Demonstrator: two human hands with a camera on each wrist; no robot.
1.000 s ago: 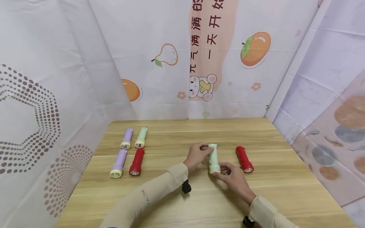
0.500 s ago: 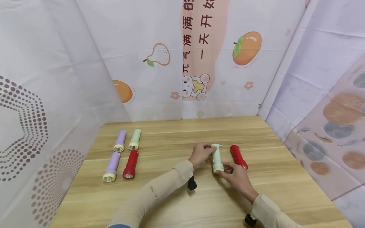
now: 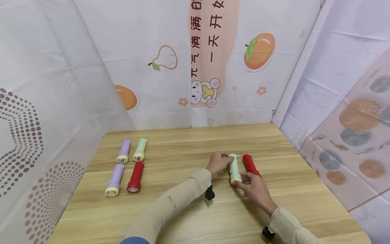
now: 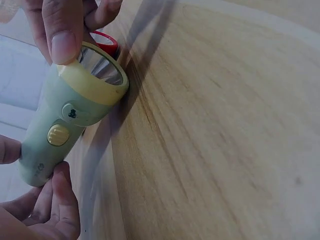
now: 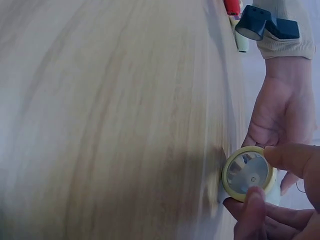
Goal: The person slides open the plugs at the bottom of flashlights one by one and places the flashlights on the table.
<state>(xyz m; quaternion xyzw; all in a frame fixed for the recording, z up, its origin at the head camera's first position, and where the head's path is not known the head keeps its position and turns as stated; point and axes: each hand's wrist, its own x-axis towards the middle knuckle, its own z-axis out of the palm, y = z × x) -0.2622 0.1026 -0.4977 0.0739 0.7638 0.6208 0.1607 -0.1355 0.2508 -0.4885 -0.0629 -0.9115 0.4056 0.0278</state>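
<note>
A mint-green flashlight (image 3: 234,168) with a yellow head lies between both hands on the right half of the table, its lens towards the person. My left hand (image 3: 217,163) pinches its tail end between thumb and fingers. At the head end, my right hand (image 3: 256,190) grips the yellow rim (image 5: 226,186), thumb and fingers on either side. The left wrist view shows the yellow switch (image 4: 58,135) on its body. Just to the right lies a red flashlight (image 3: 250,164), its head hidden behind the right hand.
At the table's left stand two rows of flashlights lying down: a purple (image 3: 124,150) and a green one (image 3: 141,149) behind, a purple (image 3: 115,179) and a red one (image 3: 136,177) in front. A printed cloth (image 3: 170,98) hangs along the wooden table's (image 3: 182,145) back edge.
Both hands have shifted the green flashlight to the right, narrowing its gap to the red flashlight beside it. The head view has turned slightly right. The left-side flashlights stay put.
</note>
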